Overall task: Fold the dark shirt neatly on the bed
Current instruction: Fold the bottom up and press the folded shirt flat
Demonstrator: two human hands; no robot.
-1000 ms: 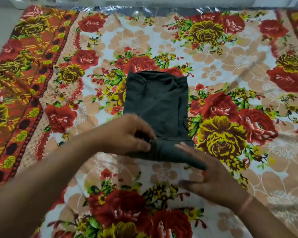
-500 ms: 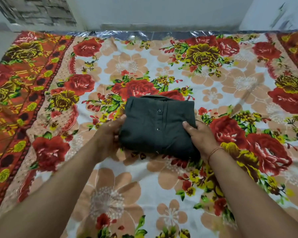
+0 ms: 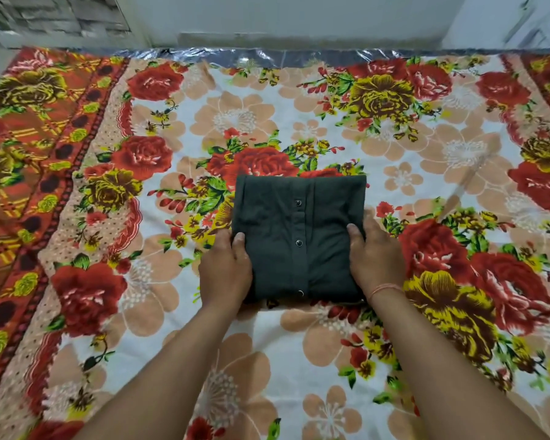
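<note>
Head view showed the shirt (image 3: 299,236) lying near the middle of the bed (image 3: 299,350), already reduced to a compact, near-square packet with its button placket facing up and three buttons (image 3: 298,242) visible down the centre line. The left hand (image 3: 226,268) was set against the packet's left edge, thumb lying on the top surface and the fingers apparently tucked down the side or beneath; their exact position was hidden by the cloth. The right hand (image 3: 373,258) mirrored it on the right edge, thumb on top, with a thin thread band (image 3: 383,289) at the wrist. Both hands were part-closed, clasping the packet's sides rather than lying flat on it. In my judgement this two-sided hold served to square the bundle and keep the inner layers from sliding out, since a folded shirt of soft fabric springs open when unsupported. The far edge sat straight and the corners looked reasonably even; the near edge showed a slight bulge at the lower right, where the layers appeared thicker. The floral sheet (image 3: 178,312) beneath lay flat and gave a smooth base, which would explain the central placement well away from the bed's borders. The wall (image 3: 267,17) stood beyond the far side of the bed. Folding appeared essentially complete; what remained, as I assess it, was a light press to flatten the bulge and a release without disturbing the stack. The main risk was the top layer shifting as the thumbs lifted.
</note>
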